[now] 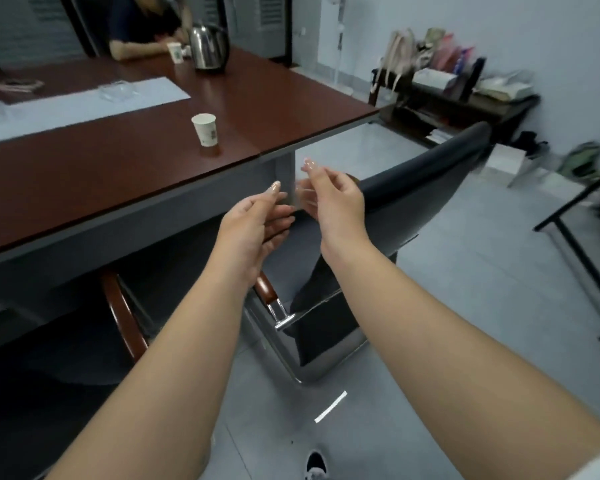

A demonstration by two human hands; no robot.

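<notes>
My left hand (257,216) and my right hand (333,199) are held out side by side in the air, just in front of the table's near edge. Both are empty, with fingers loosely bent and fingertips close together. They hover above a black office chair (430,178) whose backrest leans toward the table. A white paper cup (205,129) stands upright on the dark red table (118,174), beyond my left hand and apart from it.
A steel kettle (208,46) and a second paper cup (175,53) stand at the far end, where a person (142,29) sits. A second chair's wooden armrest (122,310) shows under the table at left. A low shelf with bags (465,95) lines the right wall.
</notes>
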